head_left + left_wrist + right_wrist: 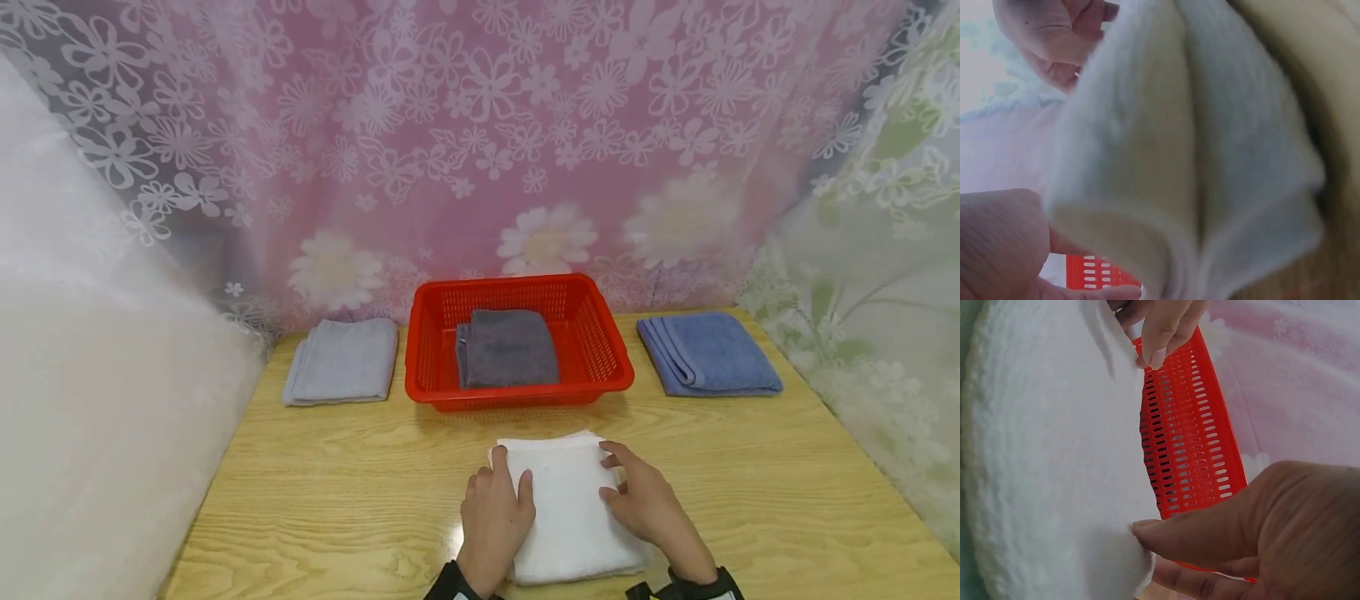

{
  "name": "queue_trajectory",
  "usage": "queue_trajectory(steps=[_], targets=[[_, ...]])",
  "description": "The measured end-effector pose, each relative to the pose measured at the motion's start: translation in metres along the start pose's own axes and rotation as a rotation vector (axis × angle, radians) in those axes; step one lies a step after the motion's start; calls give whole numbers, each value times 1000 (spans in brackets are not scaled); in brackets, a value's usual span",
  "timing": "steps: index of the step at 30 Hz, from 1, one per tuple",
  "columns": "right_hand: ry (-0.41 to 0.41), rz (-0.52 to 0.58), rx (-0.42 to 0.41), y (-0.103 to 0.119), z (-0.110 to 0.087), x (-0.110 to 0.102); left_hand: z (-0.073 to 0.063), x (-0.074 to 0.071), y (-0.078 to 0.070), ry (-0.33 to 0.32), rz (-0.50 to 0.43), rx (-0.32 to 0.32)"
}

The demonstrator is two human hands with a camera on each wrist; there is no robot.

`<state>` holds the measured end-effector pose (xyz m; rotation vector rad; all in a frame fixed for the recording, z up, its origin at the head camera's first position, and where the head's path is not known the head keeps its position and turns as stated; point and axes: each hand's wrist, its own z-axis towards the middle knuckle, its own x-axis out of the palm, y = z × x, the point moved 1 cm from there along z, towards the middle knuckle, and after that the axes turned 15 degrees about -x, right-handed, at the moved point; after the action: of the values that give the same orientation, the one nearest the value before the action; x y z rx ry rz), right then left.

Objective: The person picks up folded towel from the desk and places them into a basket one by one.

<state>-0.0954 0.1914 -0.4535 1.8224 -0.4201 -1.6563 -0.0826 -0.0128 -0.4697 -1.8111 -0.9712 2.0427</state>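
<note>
Head view: a person's two bare hands hold a folded white towel [566, 517] that lies on a wood-grain table [322, 492], just in front of a red plastic basket [517, 402], on the side nearest the person. Left hand [495, 512] and right hand [647, 504] are at opposite side edges of the towel, near the corners closest to the basket. Each hand has its fingers bent around its edge; the right wrist view shows the right thumb on top and fingers beneath, pinching the fabric.

Inside the basket lies a folded dark grey towel [513, 350]. To the basket's left rests a folded pale grey towel [347, 360]; to its right, a folded blue towel [716, 354]. Behind the basket hangs a pink curtain [450, 158] patterned with white flowers.
</note>
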Motion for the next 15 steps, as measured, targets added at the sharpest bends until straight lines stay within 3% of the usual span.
queue_trajectory(steps=[11, 15], targets=[[5, 43, 83, -10, 3, -2, 4, 0, 1, 51, -107, -62], [32, 132, 138, -10, 4, 1, 5, -1, 3, 68, -154, -65]])
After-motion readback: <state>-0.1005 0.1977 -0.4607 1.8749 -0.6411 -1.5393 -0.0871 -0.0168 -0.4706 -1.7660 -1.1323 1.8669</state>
